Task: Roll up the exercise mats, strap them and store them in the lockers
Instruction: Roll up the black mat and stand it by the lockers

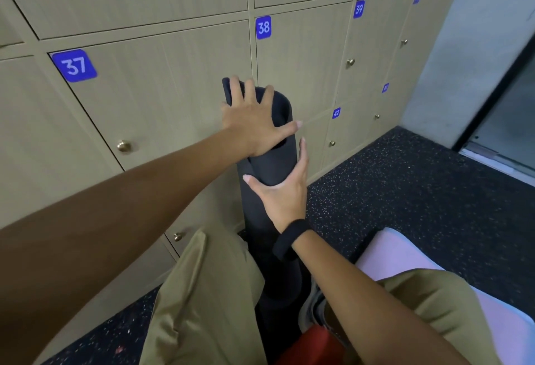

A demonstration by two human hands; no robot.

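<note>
Mid-frame, left hand (254,121) with fingers spread flat caps the upright black mat (272,162); right hand (282,188) cups it, probably squaring the roll.

Matt black foam mat (269,162); wood-grain lockers (162,80) (shiny brass knobs (124,146)).

We read white numbers on blue square plates at the top-left corners of tan wood-grain locker doors (162,98): 37 (74,65), 38 (263,27), 39 (359,9), 42 (336,113) (others too blurred).
</note>
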